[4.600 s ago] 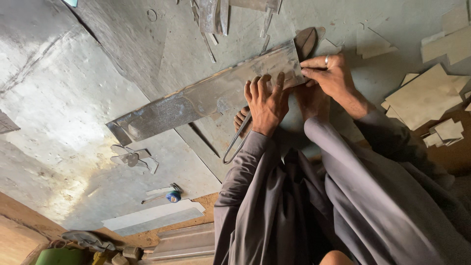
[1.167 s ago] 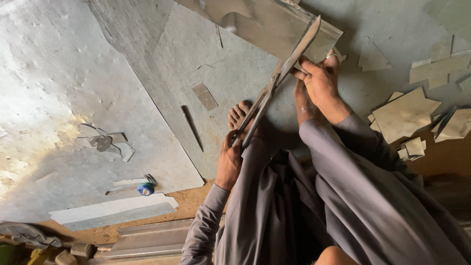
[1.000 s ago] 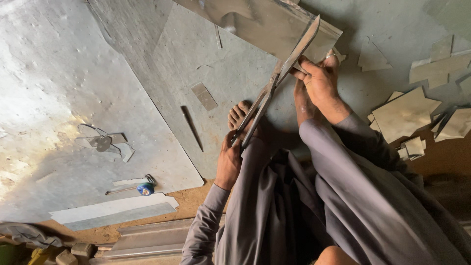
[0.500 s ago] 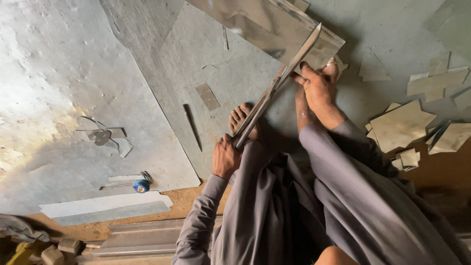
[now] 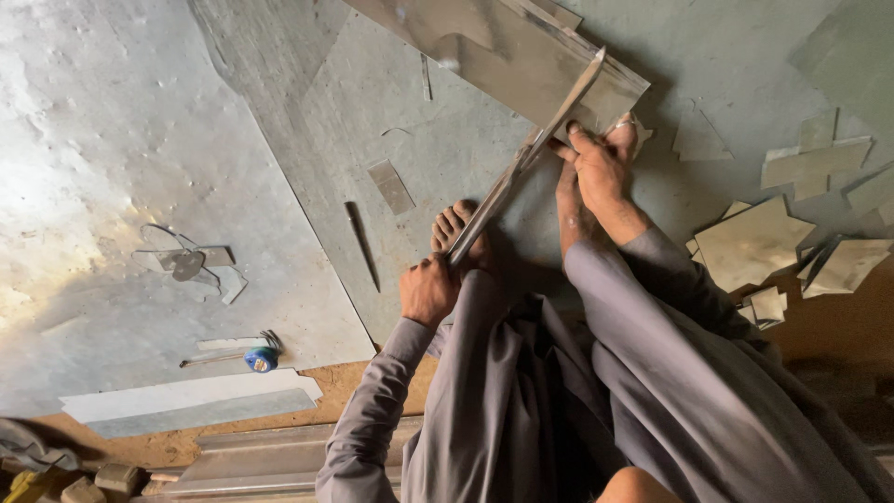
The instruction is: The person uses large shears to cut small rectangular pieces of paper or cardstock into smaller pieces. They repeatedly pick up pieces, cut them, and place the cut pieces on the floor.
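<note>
1. Fingers of the left hand (image 5: pixel 428 291) are closed in a fist around the lower end of a long, narrow metal strip (image 5: pixel 521 163), which is seen edge-on and is tilted upward and away.
2. Fingers of the right hand (image 5: pixel 601 168) are curled around the same strip nearer its upper end; a ring is worn on one of them.
3. The strip is held between the two hands, above a large grey metal sheet (image 5: pixel 307 177) that lies on the floor, and one bare foot (image 5: pixel 456 228) is set on the sheet just beyond the left fingers.
4. A folded metal piece (image 5: pixel 484 42) is seen beyond the right fingers, touching the upper end of the strip.
5. No containers can be made out, so nothing is shown held inside one.
6. One dark pointed tool (image 5: pixel 361 244) and one small rectangular offcut (image 5: pixel 391 186) lie on the sheet, to the left of the left fingers.
7. One tape measure with a blue case (image 5: pixel 261 358) lies on the sheet's edge, well apart from the left fingers.
8. One cluster of thin bent scraps (image 5: pixel 191 265) is seen farther left.
9. Several flat metal offcuts (image 5: pixel 754 242), too overlapped to be counted exactly, are scattered to the right of the right fingers.
</note>
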